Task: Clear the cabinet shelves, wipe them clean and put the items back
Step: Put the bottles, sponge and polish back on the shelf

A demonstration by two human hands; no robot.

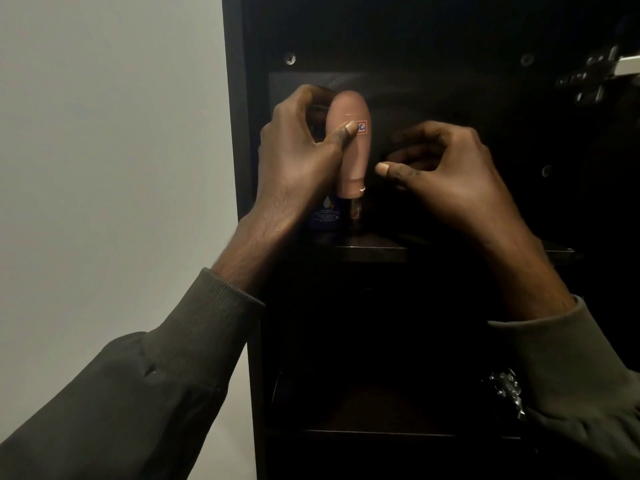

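I see a dark shelf (367,252) beside a pale wall (110,133). Left hand (298,157) grips a pink tube (349,147); right hand (446,171) curls on something I cannot make out.

Pale wall (110,168) fills view left of dark cabinet side panel. Metal hinge (595,76) high on right, well apart from wall. Crumpled shiny foil-like scrap (509,389) low on right, far from wall, below hinge; what it is, unclear in dim light.
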